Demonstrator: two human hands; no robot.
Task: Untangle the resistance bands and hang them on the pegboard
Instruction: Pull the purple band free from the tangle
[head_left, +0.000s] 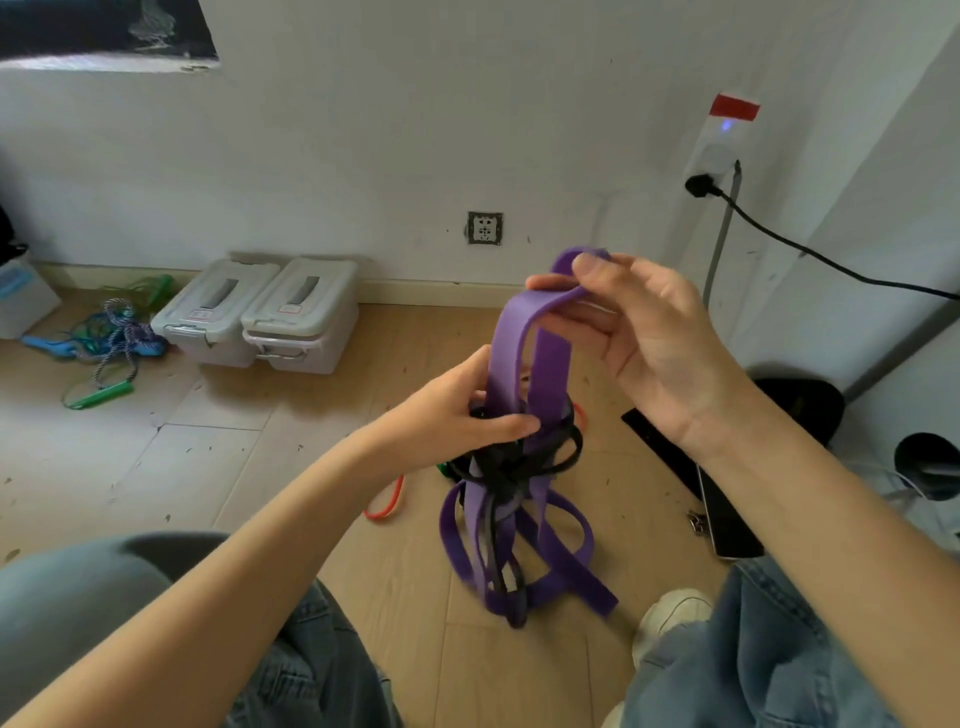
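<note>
Purple band (524, 364) hangs btwn both hands over wood floor (311, 467), tangled w/ black band (519, 462) at knot. R hand (639, 338) pinches top loop; L hand (457, 410) grips knot just below.

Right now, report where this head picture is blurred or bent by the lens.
Head view: soft throughout, with the right hand and purple band slightly smeared; the black band knot by the left hand merges into a dark mass. Wide-angle bowing tilts the wall corner at right. Light is even and diffuse, with no glare.
</note>
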